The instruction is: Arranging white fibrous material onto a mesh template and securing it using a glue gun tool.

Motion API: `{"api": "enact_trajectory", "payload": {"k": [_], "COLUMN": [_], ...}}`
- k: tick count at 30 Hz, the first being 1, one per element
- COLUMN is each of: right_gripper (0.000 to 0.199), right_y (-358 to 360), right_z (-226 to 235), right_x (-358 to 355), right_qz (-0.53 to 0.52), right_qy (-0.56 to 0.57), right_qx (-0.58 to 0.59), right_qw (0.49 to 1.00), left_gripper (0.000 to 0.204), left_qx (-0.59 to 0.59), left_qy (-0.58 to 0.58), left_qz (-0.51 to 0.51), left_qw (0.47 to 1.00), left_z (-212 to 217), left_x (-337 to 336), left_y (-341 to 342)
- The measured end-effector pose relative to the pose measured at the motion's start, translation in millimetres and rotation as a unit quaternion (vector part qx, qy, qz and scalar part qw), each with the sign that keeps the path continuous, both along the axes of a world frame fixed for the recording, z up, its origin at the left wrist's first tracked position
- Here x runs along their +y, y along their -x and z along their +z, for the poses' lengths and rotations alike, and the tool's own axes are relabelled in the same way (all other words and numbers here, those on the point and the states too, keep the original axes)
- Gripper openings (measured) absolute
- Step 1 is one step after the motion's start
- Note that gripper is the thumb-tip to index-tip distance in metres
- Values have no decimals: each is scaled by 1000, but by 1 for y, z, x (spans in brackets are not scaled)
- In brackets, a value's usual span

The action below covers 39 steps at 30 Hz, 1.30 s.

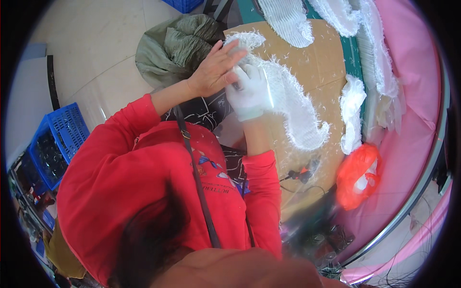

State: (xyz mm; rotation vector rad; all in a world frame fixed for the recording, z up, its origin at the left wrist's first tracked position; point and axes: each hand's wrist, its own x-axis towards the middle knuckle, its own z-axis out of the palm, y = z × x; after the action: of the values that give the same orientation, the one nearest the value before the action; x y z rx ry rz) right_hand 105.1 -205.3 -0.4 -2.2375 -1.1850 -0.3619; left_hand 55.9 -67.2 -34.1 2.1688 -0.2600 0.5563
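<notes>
A long white fabric piece (297, 110) with frayed, fringed edges lies curved across a brown cardboard sheet (324, 60). My bare left hand (216, 69) is above its far-left end, fingers stretched out and apart. Right beside it, my right hand (249, 91) wears a white glove and lies against the fabric. Its fingers are curled, and a small dark spot shows near the thumb side. A thin shiny strip (268, 88) shows by the glove's right edge; what it belongs to I cannot tell.
More frayed white pieces (288, 21) lie at the far edge. On the right are a crumpled white cloth (353, 113), a red plastic bag (357, 175) and pink sheeting (408, 158). A corded black-and-red tool (302, 174) rests nearer. Grey-green cloth (177, 45) is bunched at left, beyond a blue crate (57, 144).
</notes>
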Motion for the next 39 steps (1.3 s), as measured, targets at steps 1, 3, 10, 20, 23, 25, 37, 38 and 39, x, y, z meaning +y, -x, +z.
{"api": "enact_trajectory", "payload": {"k": [1,3,10,20,23,25,37,38,39], "right_gripper": [21,20,24,25,26,26,22,22,23], "right_y": [0,1,2,4,4,6,10,9,9], "right_z": [0,2,8,9,8,9,8,5,3], "right_x": [-1,-3,-3,-5,-6,-5,-7,-7,-7], "right_qz": [0,2,-4,8,16,18,21,22,23], "right_qy": [0,-11,-43,-65,-58,-59,-54,-53,-52], "right_qx": [0,10,52,47,38,34,18,7,-4], "right_qw": [1000,1000,998,997,997,998,998,998,998], "left_gripper": [58,58,49,27,25,25,33,33,34], "left_qx": [15,31,22,262,250,263,144,145,141], "left_qy": [16,31,335,604,534,544,443,441,395], "left_qz": [-43,-83,119,104,130,95,115,113,118], "left_qw": [999,996,934,745,797,791,877,878,900], "left_z": [5,14,7,7,7,5,-3,-3,-1], "left_x": [0,4,18,8,11,14,5,6,8], "left_y": [4,11,5,-6,-5,-4,-31,-31,-31]}}
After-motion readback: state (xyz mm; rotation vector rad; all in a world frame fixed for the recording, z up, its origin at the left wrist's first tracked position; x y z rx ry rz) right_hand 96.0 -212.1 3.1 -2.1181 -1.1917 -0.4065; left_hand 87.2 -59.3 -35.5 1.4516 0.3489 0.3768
